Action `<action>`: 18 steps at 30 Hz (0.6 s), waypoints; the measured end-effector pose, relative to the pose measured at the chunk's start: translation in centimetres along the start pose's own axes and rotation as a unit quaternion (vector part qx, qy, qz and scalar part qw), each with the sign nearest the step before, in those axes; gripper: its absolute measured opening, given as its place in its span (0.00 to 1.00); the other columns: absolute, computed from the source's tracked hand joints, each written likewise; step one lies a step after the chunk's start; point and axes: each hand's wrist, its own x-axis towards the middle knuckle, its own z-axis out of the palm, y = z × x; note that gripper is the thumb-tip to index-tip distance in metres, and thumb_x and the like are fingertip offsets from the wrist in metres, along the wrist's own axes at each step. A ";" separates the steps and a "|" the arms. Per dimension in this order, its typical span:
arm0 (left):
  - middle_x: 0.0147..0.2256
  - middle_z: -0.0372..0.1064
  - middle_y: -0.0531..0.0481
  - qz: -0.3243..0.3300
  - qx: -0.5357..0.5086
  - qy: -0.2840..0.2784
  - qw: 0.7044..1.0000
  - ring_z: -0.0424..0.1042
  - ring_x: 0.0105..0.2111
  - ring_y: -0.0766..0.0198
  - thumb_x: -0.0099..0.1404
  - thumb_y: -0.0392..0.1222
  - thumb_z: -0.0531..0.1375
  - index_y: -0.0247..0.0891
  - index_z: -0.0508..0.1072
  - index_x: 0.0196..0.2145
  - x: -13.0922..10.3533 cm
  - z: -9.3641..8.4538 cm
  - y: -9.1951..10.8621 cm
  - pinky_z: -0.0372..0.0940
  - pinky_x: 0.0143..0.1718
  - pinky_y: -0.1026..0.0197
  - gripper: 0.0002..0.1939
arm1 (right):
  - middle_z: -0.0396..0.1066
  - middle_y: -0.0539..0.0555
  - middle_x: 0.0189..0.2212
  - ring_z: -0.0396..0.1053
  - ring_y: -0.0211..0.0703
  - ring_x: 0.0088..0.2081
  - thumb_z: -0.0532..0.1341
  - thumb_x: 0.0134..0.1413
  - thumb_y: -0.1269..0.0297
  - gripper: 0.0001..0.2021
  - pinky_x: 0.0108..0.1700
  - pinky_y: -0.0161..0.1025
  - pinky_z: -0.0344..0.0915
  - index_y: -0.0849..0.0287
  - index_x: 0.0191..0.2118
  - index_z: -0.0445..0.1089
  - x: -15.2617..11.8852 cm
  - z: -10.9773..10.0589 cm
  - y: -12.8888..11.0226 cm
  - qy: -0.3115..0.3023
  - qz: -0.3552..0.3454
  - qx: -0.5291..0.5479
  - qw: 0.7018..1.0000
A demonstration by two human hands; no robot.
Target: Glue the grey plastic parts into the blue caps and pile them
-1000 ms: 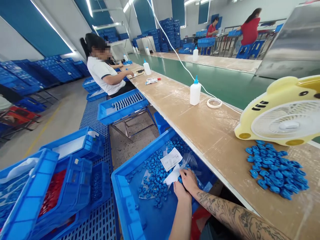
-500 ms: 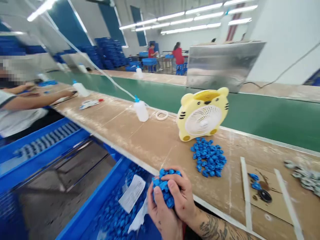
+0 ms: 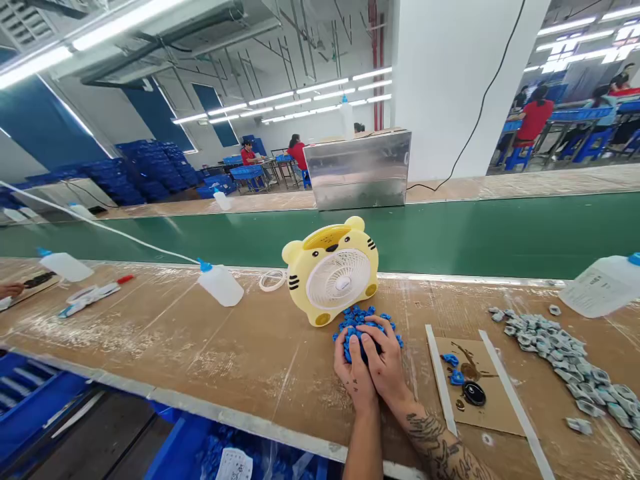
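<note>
My left hand (image 3: 356,380) and my right hand (image 3: 387,367) are cupped together around a clump of small blue plastic parts (image 3: 361,338). They are low over a pile of the same blue parts (image 3: 356,313) on the worktable; whether the hands touch the pile I cannot tell. Just behind it stands a yellow animal-faced fan (image 3: 300,293). To the right of my hands, a taped piece of cardboard (image 3: 493,419) carries two loose blue parts (image 3: 456,377), a small round black dish (image 3: 474,393) and brown stains.
Grey parts (image 3: 565,360) are heaped at the right, beside a large white jug (image 3: 600,290). A white squeeze bottle (image 3: 223,285) stands left of the fan. Behind runs a green conveyor belt (image 3: 475,233). Below the table edge is a blue bin (image 3: 173,450). Another person's hand (image 3: 11,290) shows far left.
My hands have carried the blue parts from above the bin at the table's front edge forward to the pile by the fan. The view has turned to the right.
</note>
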 end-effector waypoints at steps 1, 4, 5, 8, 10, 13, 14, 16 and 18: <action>0.38 0.78 0.42 0.017 0.015 -0.008 1.000 0.76 0.40 0.53 0.59 0.59 0.61 0.38 0.76 0.37 0.0 0.1 -0.1 0.69 0.48 0.52 0.21 | 0.72 0.60 0.47 0.70 0.52 0.49 0.55 0.63 0.59 0.16 0.55 0.50 0.68 0.54 0.41 0.81 0.0 -0.1 0.2 0.004 0.002 -0.006 1.000; 0.39 0.79 0.41 0.064 0.068 -0.039 0.995 0.76 0.42 0.52 0.63 0.58 0.57 0.39 0.77 0.35 0.2 0.6 -0.3 0.69 0.50 0.51 0.20 | 0.70 0.60 0.51 0.68 0.54 0.52 0.56 0.62 0.60 0.15 0.57 0.53 0.66 0.53 0.42 0.81 0.2 -0.3 1.0 0.020 0.014 -0.031 0.999; 0.40 0.79 0.40 0.078 0.089 -0.050 0.992 0.76 0.44 0.52 0.64 0.58 0.56 0.39 0.78 0.35 0.2 0.8 -0.4 0.68 0.52 0.50 0.20 | 0.70 0.60 0.52 0.68 0.54 0.52 0.56 0.62 0.60 0.15 0.57 0.54 0.65 0.53 0.42 0.81 0.3 -0.3 1.3 0.026 0.019 -0.040 0.999; 0.44 0.78 0.38 0.112 0.160 -0.091 0.977 0.74 0.49 0.50 0.67 0.53 0.52 0.39 0.79 0.36 0.5 1.3 -0.5 0.64 0.57 0.48 0.20 | 0.70 0.60 0.53 0.67 0.54 0.54 0.55 0.61 0.62 0.16 0.59 0.55 0.64 0.53 0.43 0.81 0.8 -0.8 1.9 0.037 0.022 -0.071 0.997; 0.46 0.78 0.38 0.127 0.212 -0.124 0.961 0.72 0.52 0.50 0.68 0.48 0.50 0.39 0.80 0.38 0.7 1.5 -0.3 0.61 0.60 0.48 0.20 | 0.71 0.60 0.52 0.68 0.52 0.53 0.53 0.62 0.63 0.17 0.58 0.53 0.65 0.53 0.45 0.80 1.2 -1.4 2.1 0.031 0.018 -0.095 0.995; 0.52 0.76 0.39 0.140 0.294 -0.172 0.930 0.67 0.59 0.49 0.67 0.42 0.51 0.40 0.81 0.41 0.7 1.4 0.4 0.51 0.66 0.45 0.18 | 0.72 0.59 0.52 0.68 0.53 0.55 0.52 0.63 0.61 0.17 0.62 0.55 0.61 0.53 0.47 0.79 1.2 -2.7 2.3 0.017 0.009 -0.124 0.992; 0.55 0.75 0.40 0.142 0.315 -0.183 0.920 0.64 0.61 0.47 0.67 0.41 0.53 0.41 0.81 0.42 0.7 1.2 0.7 0.46 0.68 0.43 0.16 | 0.72 0.59 0.53 0.66 0.55 0.58 0.53 0.63 0.60 0.17 0.64 0.57 0.57 0.53 0.48 0.78 0.9 -3.1 2.4 0.007 0.007 -0.143 0.990; 0.60 0.70 0.41 0.140 0.378 -0.194 0.895 0.55 0.66 0.43 0.66 0.41 0.56 0.42 0.81 0.46 0.6 0.6 1.4 0.36 0.69 0.37 0.16 | 0.70 0.58 0.58 0.61 0.57 0.62 0.53 0.64 0.58 0.18 0.66 0.61 0.51 0.52 0.52 0.76 0.3 -3.7 2.7 -0.023 0.011 -0.197 0.980; 0.64 0.64 0.40 0.122 0.459 -0.192 0.859 0.49 0.69 0.38 0.66 0.43 0.58 0.43 0.78 0.52 0.6 0.0 2.0 0.32 0.67 0.31 0.18 | 0.67 0.58 0.62 0.59 0.57 0.65 0.52 0.65 0.57 0.21 0.66 0.61 0.52 0.52 0.57 0.73 -0.4 -3.9 3.2 -0.057 0.025 -0.246 0.967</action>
